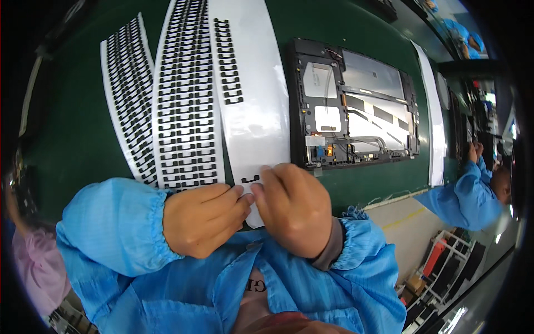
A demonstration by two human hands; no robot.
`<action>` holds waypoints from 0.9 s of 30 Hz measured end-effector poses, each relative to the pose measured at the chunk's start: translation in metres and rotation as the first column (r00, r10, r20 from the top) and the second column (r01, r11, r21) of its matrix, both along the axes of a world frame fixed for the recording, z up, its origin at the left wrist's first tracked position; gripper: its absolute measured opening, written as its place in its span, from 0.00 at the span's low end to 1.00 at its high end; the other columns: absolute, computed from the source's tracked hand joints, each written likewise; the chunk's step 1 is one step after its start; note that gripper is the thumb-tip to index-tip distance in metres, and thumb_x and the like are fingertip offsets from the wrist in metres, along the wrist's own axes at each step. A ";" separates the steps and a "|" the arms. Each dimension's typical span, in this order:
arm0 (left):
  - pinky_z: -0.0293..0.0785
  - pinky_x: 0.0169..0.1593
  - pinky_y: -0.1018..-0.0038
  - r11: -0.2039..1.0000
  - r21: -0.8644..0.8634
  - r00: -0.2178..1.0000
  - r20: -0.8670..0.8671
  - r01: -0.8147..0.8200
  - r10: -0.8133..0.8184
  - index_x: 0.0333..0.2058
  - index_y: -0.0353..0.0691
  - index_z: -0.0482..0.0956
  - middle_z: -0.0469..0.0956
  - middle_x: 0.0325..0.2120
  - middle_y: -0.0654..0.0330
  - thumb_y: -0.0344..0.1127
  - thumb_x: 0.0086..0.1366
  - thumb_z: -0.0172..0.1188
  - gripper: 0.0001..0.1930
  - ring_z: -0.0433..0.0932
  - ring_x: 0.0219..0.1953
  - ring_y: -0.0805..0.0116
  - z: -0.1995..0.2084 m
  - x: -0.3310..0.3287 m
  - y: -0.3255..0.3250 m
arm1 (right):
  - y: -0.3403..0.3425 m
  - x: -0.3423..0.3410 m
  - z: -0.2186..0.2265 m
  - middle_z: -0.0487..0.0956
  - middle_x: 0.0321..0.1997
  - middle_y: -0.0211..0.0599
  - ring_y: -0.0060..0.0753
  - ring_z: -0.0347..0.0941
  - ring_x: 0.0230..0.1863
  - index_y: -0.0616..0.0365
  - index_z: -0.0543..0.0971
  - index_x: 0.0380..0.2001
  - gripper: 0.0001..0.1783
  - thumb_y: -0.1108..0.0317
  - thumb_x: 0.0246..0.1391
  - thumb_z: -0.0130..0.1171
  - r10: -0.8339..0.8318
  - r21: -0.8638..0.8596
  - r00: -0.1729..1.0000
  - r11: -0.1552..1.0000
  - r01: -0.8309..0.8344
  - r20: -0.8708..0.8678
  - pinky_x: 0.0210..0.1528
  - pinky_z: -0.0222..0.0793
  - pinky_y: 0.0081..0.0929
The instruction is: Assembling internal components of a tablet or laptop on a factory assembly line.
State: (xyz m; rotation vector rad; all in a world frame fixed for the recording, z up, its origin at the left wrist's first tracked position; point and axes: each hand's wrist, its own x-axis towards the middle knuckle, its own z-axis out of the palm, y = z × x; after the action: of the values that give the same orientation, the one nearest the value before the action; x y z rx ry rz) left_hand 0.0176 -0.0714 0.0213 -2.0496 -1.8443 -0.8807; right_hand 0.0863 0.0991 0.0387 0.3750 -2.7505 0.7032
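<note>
My left hand [208,217] is closed, its thumb and fingertips pressed together at the near end of a glossy white backing sheet [258,133]. Close beside it, my right hand [295,209] is curled with its fingertips down on the same sheet. What either pinches is hidden by the fingers. One small black U-shaped sticker [251,179] shows on the sheet just beyond the fingertips. Farther up, a single column of the same black stickers [229,67] runs along the sheet's left side. Two more white strips, a middle one [186,106] and a left one [130,94], carry dense rows of them.
Right of the sheets, a black-framed device chassis [356,106] with metal plates and cables lies on the green table [356,186]. A long white strip [433,122] lies beyond it. Co-workers in blue [467,192] and pink [39,267] sleeves are at the sides; a rack [445,264] stands lower right.
</note>
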 end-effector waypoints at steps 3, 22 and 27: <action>0.73 0.38 0.69 0.998 -0.063 0.999 0.029 -0.023 0.025 0.25 0.25 0.76 0.74 0.29 0.46 0.28 0.38 0.55 0.13 0.74 0.35 0.55 -0.004 0.001 0.000 | 0.000 -0.001 -0.010 0.69 0.24 0.40 0.38 0.69 0.23 0.67 0.74 0.26 0.11 0.79 0.33 0.57 0.022 -0.035 0.999 0.999 -0.023 -0.043 0.24 0.66 0.29; 0.74 0.37 0.66 0.965 -0.227 0.990 0.082 0.135 -0.119 0.29 0.26 0.75 0.74 0.32 0.46 0.25 0.42 0.59 0.12 0.75 0.33 0.55 0.058 -0.005 0.072 | 0.148 0.041 0.026 0.71 0.38 0.42 0.35 0.65 0.41 0.62 0.71 0.24 0.04 0.79 0.40 0.53 -0.172 -0.582 0.969 0.775 0.245 0.178 0.46 0.58 0.27; 0.72 0.38 0.67 0.975 -0.189 0.988 -0.081 0.116 -0.133 0.29 0.25 0.75 0.73 0.35 0.45 0.26 0.40 0.56 0.14 0.73 0.34 0.56 0.024 -0.023 0.114 | 0.142 0.014 0.014 0.70 0.44 0.46 0.44 0.63 0.47 0.62 0.71 0.22 0.05 0.78 0.36 0.54 -0.066 -0.460 0.987 0.879 0.128 0.149 0.51 0.55 0.33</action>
State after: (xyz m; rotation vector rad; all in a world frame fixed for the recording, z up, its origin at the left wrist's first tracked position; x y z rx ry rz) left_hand -0.0058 0.0425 0.0454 -2.2974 -1.8246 -0.6517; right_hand 0.1006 0.2410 0.0530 0.0834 -2.5676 1.3652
